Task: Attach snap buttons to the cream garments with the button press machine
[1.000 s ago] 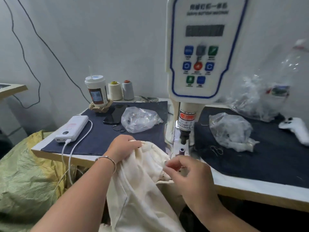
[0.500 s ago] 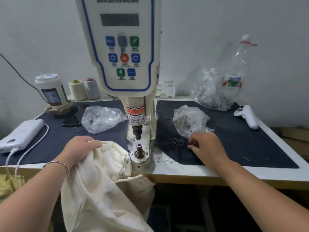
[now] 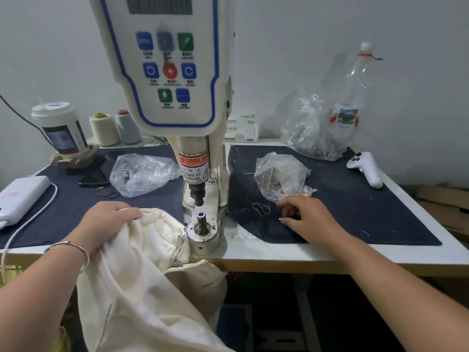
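Cream garment point(image 3: 142, 270) bunched at the tabletop point(image 3: 317, 255) edge, left of the button press machine point(image 3: 200, 224).
Left hand point(image 3: 109, 222) grips the cloth's top fold; right hand point(image 3: 307, 219) reaches over the dark mat point(image 3: 355, 207), fingers loosely curled beside a small clear bag point(image 3: 279, 174); whether they pinch anything is unclear. Another bag point(image 3: 142, 174) lies left of the press.

The left hand point(image 3: 106, 222) sits at about eight o'clock, knuckles up, fingers curled and gripping. The right hand point(image 3: 308, 219) reaches toward two o'clock, palm down, fingertips point(image 3: 284, 219) bent together as if pinching; what they hold is unclear.
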`<state>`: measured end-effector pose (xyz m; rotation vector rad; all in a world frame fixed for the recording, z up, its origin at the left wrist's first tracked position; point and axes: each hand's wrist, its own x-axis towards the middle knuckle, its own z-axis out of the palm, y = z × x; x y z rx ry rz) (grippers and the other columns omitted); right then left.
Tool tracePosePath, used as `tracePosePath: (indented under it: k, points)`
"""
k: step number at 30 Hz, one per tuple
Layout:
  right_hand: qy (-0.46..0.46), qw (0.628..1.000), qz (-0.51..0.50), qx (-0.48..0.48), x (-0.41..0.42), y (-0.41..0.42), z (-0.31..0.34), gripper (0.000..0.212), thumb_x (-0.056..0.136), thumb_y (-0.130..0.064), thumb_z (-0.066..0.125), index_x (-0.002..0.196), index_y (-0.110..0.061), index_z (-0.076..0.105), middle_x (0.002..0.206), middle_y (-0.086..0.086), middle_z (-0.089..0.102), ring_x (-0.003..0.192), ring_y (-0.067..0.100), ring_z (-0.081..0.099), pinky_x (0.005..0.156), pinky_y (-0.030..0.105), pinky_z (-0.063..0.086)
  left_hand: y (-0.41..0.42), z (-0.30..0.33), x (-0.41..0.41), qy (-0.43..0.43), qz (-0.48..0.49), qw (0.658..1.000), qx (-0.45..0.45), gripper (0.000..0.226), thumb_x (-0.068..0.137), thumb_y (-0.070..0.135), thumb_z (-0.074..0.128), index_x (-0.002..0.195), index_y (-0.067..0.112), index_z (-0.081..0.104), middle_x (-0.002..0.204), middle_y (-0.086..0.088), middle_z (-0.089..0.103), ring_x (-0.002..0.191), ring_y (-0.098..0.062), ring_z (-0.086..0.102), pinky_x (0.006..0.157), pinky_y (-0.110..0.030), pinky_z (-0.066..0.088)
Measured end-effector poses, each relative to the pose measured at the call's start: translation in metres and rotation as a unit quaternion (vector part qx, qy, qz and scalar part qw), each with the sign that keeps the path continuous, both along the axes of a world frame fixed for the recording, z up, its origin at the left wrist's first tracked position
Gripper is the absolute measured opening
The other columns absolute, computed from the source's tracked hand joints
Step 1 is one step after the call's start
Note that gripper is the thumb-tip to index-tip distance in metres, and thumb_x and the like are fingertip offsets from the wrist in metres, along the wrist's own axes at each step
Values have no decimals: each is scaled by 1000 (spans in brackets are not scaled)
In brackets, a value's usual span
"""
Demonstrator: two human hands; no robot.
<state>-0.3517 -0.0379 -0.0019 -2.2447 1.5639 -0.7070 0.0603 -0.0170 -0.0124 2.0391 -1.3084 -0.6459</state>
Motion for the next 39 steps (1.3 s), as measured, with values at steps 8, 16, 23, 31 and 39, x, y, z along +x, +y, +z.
tracePosePath:
  k: [8, 16, 23, 31, 39]
  points:
    - [-64, 997, -47, -15, 2, 4, -11, 8, 82, -13, 76, 89, -13, 74, 91, -3, 66, 88, 14, 59, 82, 27, 48, 4, 3, -4, 17, -2, 1000, 2, 39, 72, 40, 74, 76, 1, 70, 74, -16, 66, 70, -22, 56, 67, -35, 43]
    - [-47, 997, -53, -13, 6, 3, -10, 10, 85, -15, 72, 78, -21, 72, 86, -8, 62, 85, 11, 56, 80, 37, 49, 6, 4, -5, 27, 0, 1000, 6, 40, 76, 34, 73, 81, -5, 67, 75, -6, 59, 72, -21, 53, 68, -35, 41]
    - [-226, 970, 57, -65, 83, 26, 15, 9, 81, -7, 74, 74, -12, 71, 79, -2, 65, 73, 5, 57, 67, 10, 42, 8, 6, -6, 34, -2, 999, 3, 27, 79, 27, 73, 69, 5, 65, 68, -7, 54, 68, -20, 50, 65, -35, 40]
    - [-226, 965, 131, -30, 123, 25, 20, 5, 80, -11, 77, 78, -11, 73, 84, -3, 62, 70, -5, 54, 63, 7, 40, 11, 9, -8, 56, -7, 998, -5, 22, 66, 38, 71, 68, 19, 61, 67, -3, 48, 66, -19, 45, 62, -33, 36]
    - [-208, 967, 143, -22, 124, 21, 26, 21, 77, -11, 80, 73, -27, 66, 84, -5, 61, 67, -7, 54, 59, 8, 39, 6, 2, -5, 54, 7, 998, -20, 24, 81, 25, 75, 70, 4, 71, 64, 1, 58, 66, -17, 53, 64, -30, 42]
